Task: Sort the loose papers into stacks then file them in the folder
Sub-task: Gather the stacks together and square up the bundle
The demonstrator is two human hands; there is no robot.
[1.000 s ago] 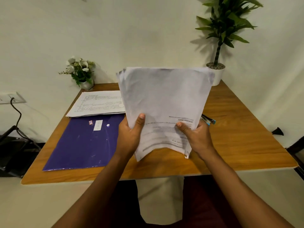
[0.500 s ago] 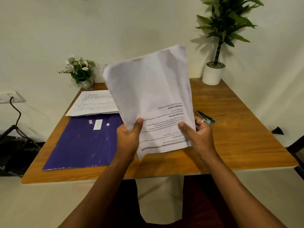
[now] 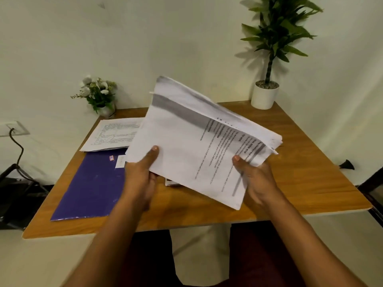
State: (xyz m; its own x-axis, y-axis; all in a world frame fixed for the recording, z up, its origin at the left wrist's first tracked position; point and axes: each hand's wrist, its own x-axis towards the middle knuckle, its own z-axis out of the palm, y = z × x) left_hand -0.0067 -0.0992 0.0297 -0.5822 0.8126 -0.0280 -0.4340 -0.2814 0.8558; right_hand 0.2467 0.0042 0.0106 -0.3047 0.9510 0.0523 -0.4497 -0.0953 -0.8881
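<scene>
Flower vase (image 3: 97, 94) back-left on table (image 3: 306, 166); potted plant (image 3: 266, 94) back-right

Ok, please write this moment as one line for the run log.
step: sorting | left hand: grips paper bundle | right hand: grips paper bundle | purple folder: flat on table

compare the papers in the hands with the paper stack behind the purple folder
The held bundle of white printed papers is tilted above the wooden table, gripped by the left hand and right hand; the flat stack of white printed papers lies on the table untouched. The held bundle's edges are fanned; the flat stack looks squarer. Both are white with dark print.
</scene>
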